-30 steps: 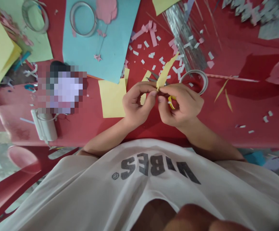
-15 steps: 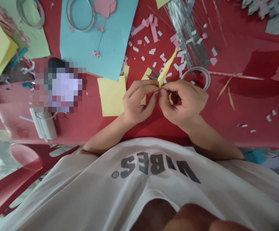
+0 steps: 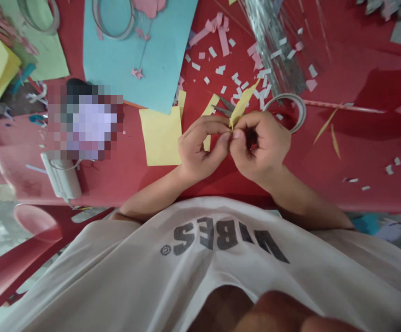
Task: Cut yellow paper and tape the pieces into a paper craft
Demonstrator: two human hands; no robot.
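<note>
- The left hand [image 3: 202, 148] and right hand [image 3: 260, 145] are both closed in a pinch, meeting at centre frame, just above the white T-shirt [image 3: 221, 244].
- Between their thumbs and forefingers they grip the lower end of a narrow yellow paper strip [image 3: 242, 105], which rises toward the upper right of the hands.
- Dark scissor blades [image 3: 223, 109] lie just left of the strip, beyond the left hand's knuckles, partly hidden by the fingers.
- A yellow paper sheet [image 3: 159, 138] lies left of the left hand, and a second yellow piece [image 3: 209, 108] lies under the blades.
- A clear tape roll [image 3: 288, 110] sits just beyond the right hand.
- White and pink paper scraps [image 3: 235, 60] and silver tinsel strips [image 3: 273, 41] are scattered at upper centre of the red surface [image 3: 328, 184].
- A light blue paper sheet [image 3: 127, 55] lies at upper left.
</note>
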